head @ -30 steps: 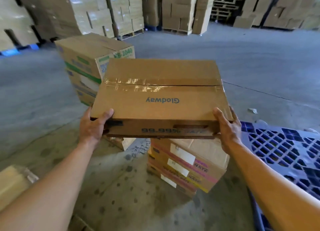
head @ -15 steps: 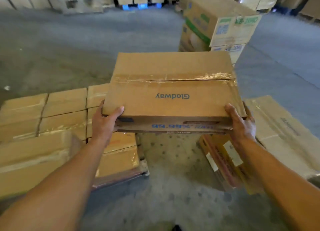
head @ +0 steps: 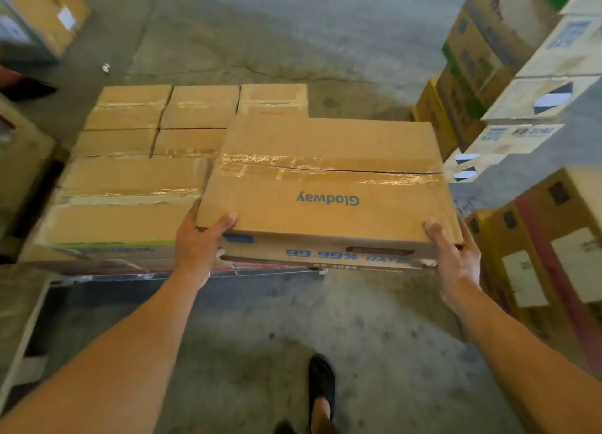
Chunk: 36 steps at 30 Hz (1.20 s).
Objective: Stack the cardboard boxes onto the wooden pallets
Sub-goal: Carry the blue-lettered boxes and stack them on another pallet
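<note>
moved: since half a second ago my view has swung left. the layer of boxes [head: 163, 124] that sat at the left now lies straight ahead, and the tall stack [head: 482, 52] has gone to the right edge.
box: brown cardboard box [head: 325, 186] with shiny tape along its split top seam. blue "glodway" print reads upside down to me, and blue "99.99% rate" runs along the near side.
where: held up in front of me, over the near right part of the layer. i cannot tell if it touches what is beneath.
left hand: my left hand [head: 198, 248] clamps the near left corner, thumb on top, fingers hidden under it.
right hand: my right hand [head: 456, 261] clamps the near right corner, thumb on the top edge, fingers wrapped round the side.
around: labelled boxes [head: 553, 254] low on the right, a carton [head: 42, 7] top left, grey concrete floor [head: 293, 26], my black shoe [head: 321, 381] below.
in the way: the long near box of the layer sits just beside the held box's left side, and the tall stack stands close on the right.
</note>
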Each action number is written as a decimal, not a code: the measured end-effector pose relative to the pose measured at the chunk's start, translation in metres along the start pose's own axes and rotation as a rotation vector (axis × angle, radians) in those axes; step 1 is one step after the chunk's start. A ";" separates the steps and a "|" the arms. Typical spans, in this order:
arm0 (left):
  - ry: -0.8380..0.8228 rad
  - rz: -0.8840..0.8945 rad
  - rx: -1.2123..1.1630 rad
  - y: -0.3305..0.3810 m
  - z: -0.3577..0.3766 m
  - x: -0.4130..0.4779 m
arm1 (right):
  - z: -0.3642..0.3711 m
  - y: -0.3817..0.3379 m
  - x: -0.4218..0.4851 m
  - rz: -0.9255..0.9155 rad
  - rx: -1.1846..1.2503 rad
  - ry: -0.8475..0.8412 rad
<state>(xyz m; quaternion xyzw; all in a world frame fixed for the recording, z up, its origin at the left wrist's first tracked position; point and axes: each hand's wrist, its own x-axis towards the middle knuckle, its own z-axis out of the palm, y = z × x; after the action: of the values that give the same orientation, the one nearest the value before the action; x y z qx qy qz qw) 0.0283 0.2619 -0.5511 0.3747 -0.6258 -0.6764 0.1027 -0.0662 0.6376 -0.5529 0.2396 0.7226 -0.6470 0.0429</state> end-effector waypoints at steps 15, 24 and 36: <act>0.104 0.016 0.265 -0.096 -0.014 0.161 | 0.148 0.086 0.134 -0.034 -0.090 -0.098; 0.178 -0.018 0.427 -0.153 -0.034 0.209 | 0.181 0.148 0.144 -0.004 -0.172 -0.092; 0.268 0.035 0.601 -0.168 -0.040 0.222 | 0.196 0.168 0.137 0.028 -0.318 -0.065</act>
<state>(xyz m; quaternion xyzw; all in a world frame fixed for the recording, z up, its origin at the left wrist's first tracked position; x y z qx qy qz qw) -0.0463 0.1289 -0.7877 0.4632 -0.7846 -0.4042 0.0807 -0.1684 0.4982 -0.7889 0.2188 0.8107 -0.5313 0.1124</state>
